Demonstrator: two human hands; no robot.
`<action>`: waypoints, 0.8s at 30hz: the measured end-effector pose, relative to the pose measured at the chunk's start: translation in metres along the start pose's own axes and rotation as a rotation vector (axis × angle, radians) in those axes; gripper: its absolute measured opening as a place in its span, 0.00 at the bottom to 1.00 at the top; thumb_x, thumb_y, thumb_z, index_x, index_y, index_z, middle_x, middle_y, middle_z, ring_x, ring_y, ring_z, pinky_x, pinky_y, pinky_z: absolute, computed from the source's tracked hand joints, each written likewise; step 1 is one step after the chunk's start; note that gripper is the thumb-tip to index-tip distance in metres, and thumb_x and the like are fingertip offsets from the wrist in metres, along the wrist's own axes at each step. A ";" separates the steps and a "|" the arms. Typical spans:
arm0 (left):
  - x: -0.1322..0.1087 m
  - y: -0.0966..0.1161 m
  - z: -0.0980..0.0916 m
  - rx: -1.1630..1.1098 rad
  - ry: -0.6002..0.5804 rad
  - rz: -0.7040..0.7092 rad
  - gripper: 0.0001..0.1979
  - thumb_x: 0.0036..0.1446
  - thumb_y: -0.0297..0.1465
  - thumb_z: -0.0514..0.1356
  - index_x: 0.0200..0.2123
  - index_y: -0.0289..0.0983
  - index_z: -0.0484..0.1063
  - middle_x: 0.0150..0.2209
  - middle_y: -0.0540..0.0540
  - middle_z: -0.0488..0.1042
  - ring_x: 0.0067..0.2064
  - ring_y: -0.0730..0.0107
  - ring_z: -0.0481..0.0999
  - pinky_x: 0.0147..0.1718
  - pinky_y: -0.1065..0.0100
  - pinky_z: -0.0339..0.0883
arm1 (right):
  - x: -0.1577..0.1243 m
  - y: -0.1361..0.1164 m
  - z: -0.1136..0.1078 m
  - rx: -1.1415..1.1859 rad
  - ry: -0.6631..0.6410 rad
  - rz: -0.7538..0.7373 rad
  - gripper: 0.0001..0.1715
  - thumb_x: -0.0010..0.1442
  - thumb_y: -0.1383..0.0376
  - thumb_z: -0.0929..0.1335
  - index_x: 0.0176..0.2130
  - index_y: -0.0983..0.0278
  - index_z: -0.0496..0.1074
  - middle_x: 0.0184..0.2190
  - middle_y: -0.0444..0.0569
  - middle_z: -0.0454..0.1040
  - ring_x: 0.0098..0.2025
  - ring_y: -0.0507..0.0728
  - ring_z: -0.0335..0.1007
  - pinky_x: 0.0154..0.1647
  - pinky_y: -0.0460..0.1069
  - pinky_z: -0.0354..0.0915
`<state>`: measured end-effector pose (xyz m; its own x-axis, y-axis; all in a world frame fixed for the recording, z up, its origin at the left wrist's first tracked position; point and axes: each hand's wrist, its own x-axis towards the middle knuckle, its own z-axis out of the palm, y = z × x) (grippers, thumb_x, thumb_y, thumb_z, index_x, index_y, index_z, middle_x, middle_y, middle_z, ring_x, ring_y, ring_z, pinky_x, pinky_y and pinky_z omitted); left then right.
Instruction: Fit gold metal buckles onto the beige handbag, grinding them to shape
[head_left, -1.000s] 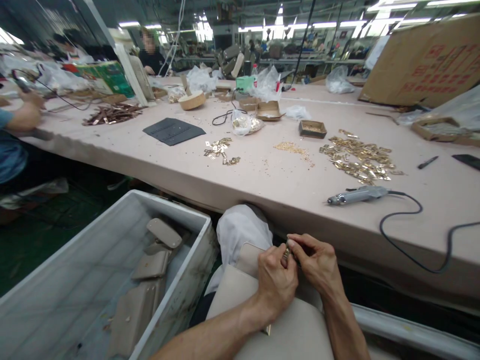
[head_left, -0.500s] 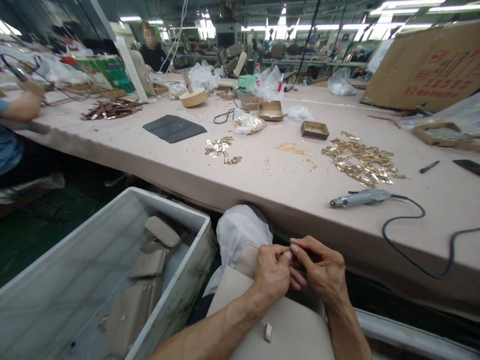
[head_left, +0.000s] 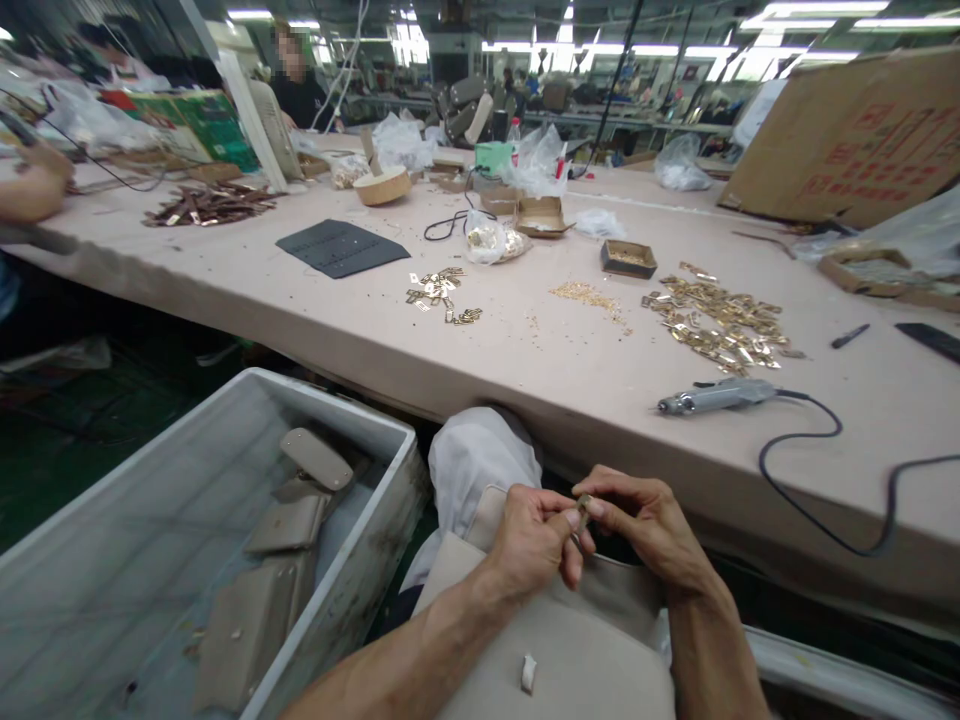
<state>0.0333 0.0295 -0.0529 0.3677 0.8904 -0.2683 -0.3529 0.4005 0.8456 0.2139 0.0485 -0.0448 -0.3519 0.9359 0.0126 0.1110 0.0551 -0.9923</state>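
Over my lap lies a beige bag (head_left: 577, 650) with a small pale tab (head_left: 529, 673) on its front. Above its upper edge, my left hand (head_left: 534, 535) and my right hand (head_left: 637, 520) meet, fingertips pinched together. Between them is a small brass-coloured metal fitting (head_left: 583, 503), partly covered by the fingers; its exact kind cannot be made out. Both hands grip it, the right thumb and forefinger at its upper end.
A grey electric screwdriver (head_left: 716, 396) with its cord lies at the table edge. Gold metal fittings (head_left: 720, 325) and tiny gold pieces (head_left: 589, 295) are heaped beyond. Left of me, a white plastic bin (head_left: 135, 500) holds several beige bags (head_left: 251, 620). A co-worker's hand (head_left: 34, 185) is far left.
My right hand has shifted slightly and opened its grip somewhat, so the brass-coloured fitting shows more between the fingertips. The view has moved a little.
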 end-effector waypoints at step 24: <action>0.000 -0.010 0.006 -0.038 0.131 0.047 0.14 0.52 0.36 0.63 0.23 0.32 0.75 0.14 0.48 0.70 0.11 0.75 0.66 0.11 0.75 0.61 | -0.009 0.004 0.021 -0.231 0.179 -0.097 0.13 0.68 0.59 0.72 0.49 0.60 0.82 0.36 0.49 0.75 0.40 0.57 0.73 0.39 0.50 0.66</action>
<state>0.0423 0.0241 -0.0589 0.2352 0.9279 -0.2894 -0.4005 0.3638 0.8410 0.1982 0.0331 -0.0511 -0.2043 0.9677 0.1474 0.3003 0.2053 -0.9315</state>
